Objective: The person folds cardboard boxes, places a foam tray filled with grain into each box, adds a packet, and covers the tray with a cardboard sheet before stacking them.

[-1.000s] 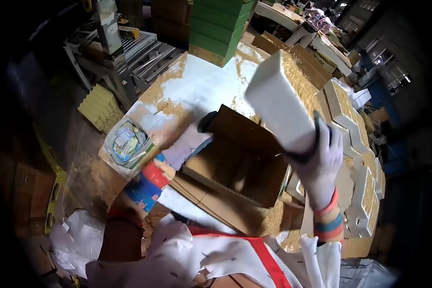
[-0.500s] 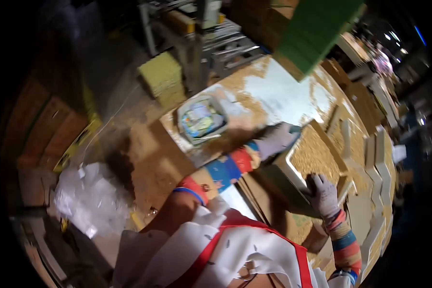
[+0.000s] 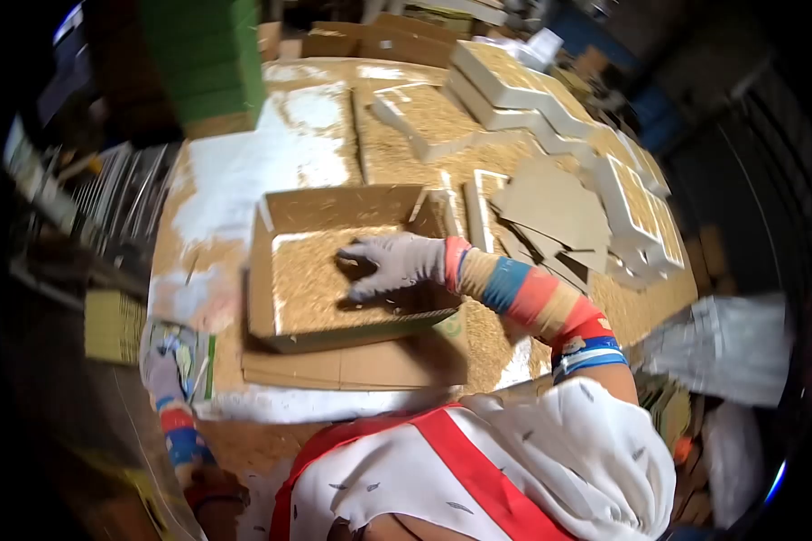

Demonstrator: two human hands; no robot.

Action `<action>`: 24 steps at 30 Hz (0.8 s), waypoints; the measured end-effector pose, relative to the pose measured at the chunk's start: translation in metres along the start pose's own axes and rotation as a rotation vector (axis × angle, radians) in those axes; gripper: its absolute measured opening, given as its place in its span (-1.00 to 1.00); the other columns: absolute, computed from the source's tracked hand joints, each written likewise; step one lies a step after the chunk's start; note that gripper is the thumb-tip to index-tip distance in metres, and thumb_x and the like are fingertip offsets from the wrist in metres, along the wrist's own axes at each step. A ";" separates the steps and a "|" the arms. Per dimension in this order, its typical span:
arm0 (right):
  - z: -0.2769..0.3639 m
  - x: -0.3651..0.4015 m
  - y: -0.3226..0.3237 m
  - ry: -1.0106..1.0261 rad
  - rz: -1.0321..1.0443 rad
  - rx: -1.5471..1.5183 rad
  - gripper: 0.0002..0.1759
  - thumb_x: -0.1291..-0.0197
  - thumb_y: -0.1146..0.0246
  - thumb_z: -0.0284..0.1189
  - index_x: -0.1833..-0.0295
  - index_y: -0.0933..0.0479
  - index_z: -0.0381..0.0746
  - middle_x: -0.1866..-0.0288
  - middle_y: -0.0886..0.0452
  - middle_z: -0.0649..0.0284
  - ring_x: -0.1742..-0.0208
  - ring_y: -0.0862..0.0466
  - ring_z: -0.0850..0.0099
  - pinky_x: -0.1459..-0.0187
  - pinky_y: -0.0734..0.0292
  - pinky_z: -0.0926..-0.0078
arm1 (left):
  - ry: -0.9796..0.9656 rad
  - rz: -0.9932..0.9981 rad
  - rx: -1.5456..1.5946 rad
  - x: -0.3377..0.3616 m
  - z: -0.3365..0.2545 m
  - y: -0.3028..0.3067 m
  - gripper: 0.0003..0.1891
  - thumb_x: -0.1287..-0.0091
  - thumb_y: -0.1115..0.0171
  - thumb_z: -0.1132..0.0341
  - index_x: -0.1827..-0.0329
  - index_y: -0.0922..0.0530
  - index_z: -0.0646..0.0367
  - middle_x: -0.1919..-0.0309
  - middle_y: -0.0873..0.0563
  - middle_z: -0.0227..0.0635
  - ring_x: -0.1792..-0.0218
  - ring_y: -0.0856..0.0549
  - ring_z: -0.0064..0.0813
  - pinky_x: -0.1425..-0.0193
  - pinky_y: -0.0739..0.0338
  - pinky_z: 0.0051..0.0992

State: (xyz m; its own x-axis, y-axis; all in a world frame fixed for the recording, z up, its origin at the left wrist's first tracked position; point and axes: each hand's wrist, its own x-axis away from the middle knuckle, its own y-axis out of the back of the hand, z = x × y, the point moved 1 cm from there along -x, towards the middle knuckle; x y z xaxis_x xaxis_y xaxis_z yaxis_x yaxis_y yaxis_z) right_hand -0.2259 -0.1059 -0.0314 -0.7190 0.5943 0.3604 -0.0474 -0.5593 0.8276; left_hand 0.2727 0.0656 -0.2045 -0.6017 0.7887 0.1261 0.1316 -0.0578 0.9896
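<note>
An open cardboard box (image 3: 284, 338) stands in front of me, with a layer of straw-coloured shavings (image 3: 307, 275) inside, edged in white. Over that layer is my right hand (image 3: 392, 261), gloved, its fingers spread and its palm turned down. My left hand (image 3: 161, 370), also gloved, is at the plastic tub (image 3: 209, 370) on the table's near left corner. Its fingers reach in over the small packets (image 3: 185, 347) and are blurred; I cannot tell whether they grip one. A flat piece of cardboard (image 3: 361, 365) lies partly under the box.
White-edged trays (image 3: 505, 77) with shavings line the table's far right. Grey-brown cardboard sheets (image 3: 555, 207) are piled right of the box. A green stack (image 3: 203, 63) rises at the back left. Clear plastic bags (image 3: 722, 347) hang off the right side, and yellow blocks (image 3: 113, 325) stand left.
My view has swung to face the box squarely. My left hand has gone from the box's far edge to the tub; my right hand has gone from its rim to over the shavings.
</note>
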 end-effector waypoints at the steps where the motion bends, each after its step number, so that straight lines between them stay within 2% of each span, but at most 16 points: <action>1: 0.001 0.022 0.020 0.021 -0.229 -0.103 -0.01 -0.03 -0.19 0.29 -0.41 -0.27 -0.19 -0.40 -0.30 -0.13 -0.40 -0.35 0.07 -0.41 -0.22 0.29 | 0.031 -0.040 0.038 -0.004 -0.002 0.000 -0.57 -0.35 -0.02 0.03 -0.14 -0.57 0.08 -0.01 -0.66 -0.06 -0.06 -0.61 -0.08 -0.19 -0.45 -0.23; 2: -0.012 0.041 0.042 0.102 -0.492 -0.206 -0.11 -0.06 -0.23 0.20 -0.35 -0.36 -0.20 -0.38 -0.36 -0.06 -0.37 -0.39 0.10 -0.38 -0.25 0.29 | 0.021 -0.012 0.088 -0.012 -0.001 -0.002 -0.58 -0.35 -0.02 0.03 -0.11 -0.60 0.07 -0.03 -0.66 -0.09 -0.07 -0.61 -0.09 -0.18 -0.45 -0.24; 3: -0.043 0.064 0.056 -0.057 -0.799 -0.156 -0.19 -0.06 -0.25 0.17 -0.25 -0.44 -0.23 -0.29 -0.46 -0.02 -0.28 -0.48 0.09 -0.30 -0.34 0.29 | 0.028 0.023 0.134 -0.017 0.003 -0.005 -0.58 -0.35 -0.03 0.03 -0.09 -0.62 0.06 -0.04 -0.66 -0.13 -0.08 -0.60 -0.11 -0.17 -0.46 -0.25; 4: -0.074 0.088 0.075 -0.127 -1.025 0.152 -0.21 -0.03 -0.27 0.19 -0.13 -0.50 -0.25 -0.13 -0.56 -0.04 -0.16 -0.56 0.08 -0.20 -0.42 0.26 | 0.054 0.077 0.223 -0.022 0.007 -0.004 -0.60 -0.36 -0.02 0.02 -0.05 -0.65 0.03 -0.05 -0.66 -0.16 -0.08 -0.60 -0.13 -0.16 -0.46 -0.26; 6: -0.136 0.138 0.071 -0.907 -0.483 0.304 -0.10 0.11 -0.32 0.26 -0.18 -0.46 -0.23 -0.18 -0.48 -0.17 -0.23 -0.49 0.09 -0.21 -0.38 0.21 | 0.002 -0.013 0.102 -0.019 -0.005 0.016 -0.61 -0.33 -0.04 0.05 -0.06 -0.64 0.03 -0.05 -0.67 -0.18 -0.09 -0.60 -0.12 -0.17 -0.47 -0.26; 7: -0.211 0.160 0.015 -0.978 -0.483 0.526 0.02 0.14 -0.34 0.25 -0.32 -0.34 -0.22 -0.31 -0.36 -0.17 -0.34 -0.37 0.05 -0.31 -0.26 0.11 | -0.071 -0.075 0.048 -0.017 -0.005 0.020 -0.61 -0.32 -0.05 0.06 -0.06 -0.64 0.02 -0.05 -0.67 -0.18 -0.09 -0.60 -0.11 -0.17 -0.47 -0.26; 8: -0.205 0.164 0.001 -0.982 -0.540 0.612 -0.01 0.07 -0.31 0.22 -0.34 -0.30 -0.24 -0.30 -0.37 -0.16 -0.31 -0.38 -0.01 -0.29 -0.26 0.08 | -0.079 -0.028 0.048 -0.015 -0.012 0.032 -0.61 -0.31 -0.06 0.06 -0.05 -0.64 0.04 -0.05 -0.66 -0.15 -0.10 -0.59 -0.10 -0.18 -0.47 -0.25; 9: -0.193 0.164 -0.003 -0.979 -0.605 0.701 -0.03 0.01 -0.28 0.20 -0.36 -0.27 -0.26 -0.29 -0.38 -0.15 -0.28 -0.39 -0.07 -0.28 -0.26 0.05 | -0.081 0.017 0.057 -0.015 -0.024 0.043 -0.61 -0.30 -0.06 0.06 -0.04 -0.64 0.07 -0.06 -0.65 -0.12 -0.10 -0.59 -0.09 -0.18 -0.47 -0.25; 11: -0.189 0.157 -0.014 -0.944 -0.540 0.646 -0.17 -0.12 -0.24 0.09 -0.33 -0.30 -0.27 -0.29 -0.39 -0.13 -0.28 -0.39 -0.06 -0.26 -0.28 0.06 | 0.090 -0.097 0.137 -0.005 -0.034 0.051 -0.64 -0.28 -0.15 0.10 0.03 -0.66 0.15 0.05 -0.69 -0.06 0.04 -0.67 -0.14 -0.06 -0.54 -0.29; 13: -0.188 0.157 -0.016 -0.808 -0.488 0.591 -0.37 -0.23 -0.18 -0.06 -0.26 -0.39 -0.28 -0.20 -0.47 -0.10 -0.22 -0.45 -0.04 -0.21 -0.35 0.08 | -0.062 -0.067 0.644 0.019 -0.059 0.082 -0.69 -0.25 -0.26 0.18 0.09 -0.68 0.22 0.19 -0.75 -0.12 0.23 -0.72 -0.33 0.11 -0.59 -0.41; 15: -0.201 0.170 -0.005 -0.611 -0.480 0.429 -0.55 -0.29 -0.14 -0.18 -0.15 -0.49 -0.25 -0.05 -0.56 -0.05 -0.13 -0.51 -0.01 -0.12 -0.42 0.11 | 0.033 -0.039 1.032 0.016 -0.063 0.078 -0.73 -0.25 -0.31 0.29 0.08 -0.68 0.26 0.27 -0.76 -0.30 0.32 -0.69 -0.53 0.21 -0.57 -0.53; 18: -0.210 0.169 0.011 -0.471 -0.392 0.339 -0.65 -0.29 -0.12 -0.27 -0.08 -0.53 -0.22 -0.03 -0.58 -0.04 -0.06 -0.55 -0.01 -0.07 -0.48 0.16 | -0.029 -0.162 1.447 0.021 -0.081 0.093 -0.70 -0.29 -0.26 0.37 -0.03 -0.63 0.35 0.21 -0.74 -0.31 0.28 -0.66 -0.58 0.20 -0.57 -0.57; 20: -0.212 0.173 0.020 -0.368 -0.484 0.494 -0.68 -0.30 -0.11 -0.30 -0.06 -0.54 -0.21 -0.03 -0.59 -0.02 -0.04 -0.56 -0.02 -0.05 -0.49 0.15 | -0.220 -0.198 1.646 0.045 -0.139 0.138 -0.66 -0.32 -0.24 0.35 -0.08 -0.59 0.38 0.20 -0.73 -0.27 0.26 -0.67 -0.57 0.20 -0.57 -0.57; 21: -0.159 0.161 0.039 -0.383 -0.607 0.481 -0.67 -0.29 -0.11 -0.33 -0.11 -0.53 -0.21 -0.01 -0.60 -0.03 -0.01 -0.59 -0.02 -0.04 -0.50 0.16 | -0.380 -0.179 1.726 0.077 -0.174 0.174 -0.64 -0.34 -0.22 0.31 -0.10 -0.58 0.37 0.19 -0.73 -0.26 0.25 -0.68 -0.57 0.19 -0.58 -0.57; 22: -0.116 0.150 0.050 -0.423 -0.818 0.341 -0.64 -0.29 -0.11 -0.39 -0.17 -0.51 -0.22 0.01 -0.62 -0.04 0.01 -0.61 -0.02 -0.02 -0.51 0.16 | -0.474 0.041 1.459 0.102 -0.202 0.202 -0.57 -0.33 -0.21 0.26 -0.20 -0.51 0.31 0.10 -0.71 -0.20 0.13 -0.68 -0.48 0.06 -0.57 -0.49; 24: -0.030 0.120 0.072 -0.043 -1.109 0.330 -0.67 -0.27 -0.10 -0.53 -0.15 -0.52 -0.24 0.00 -0.63 -0.02 0.03 -0.63 0.03 -0.02 -0.53 0.28 | -0.810 0.190 0.883 0.123 -0.244 0.202 -0.42 -0.30 -0.22 0.15 -0.36 -0.37 0.17 -0.11 -0.60 -0.09 -0.10 -0.61 -0.28 -0.22 -0.46 -0.33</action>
State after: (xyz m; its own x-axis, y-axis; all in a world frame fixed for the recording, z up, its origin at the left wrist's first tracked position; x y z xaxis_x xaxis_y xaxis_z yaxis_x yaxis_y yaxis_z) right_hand -0.3364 -0.0922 0.0585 -0.3710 0.6867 -0.6251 -0.4498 0.4560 0.7679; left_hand 0.0331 0.0013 0.0280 0.1108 0.9856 -0.1279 0.8460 -0.0260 0.5326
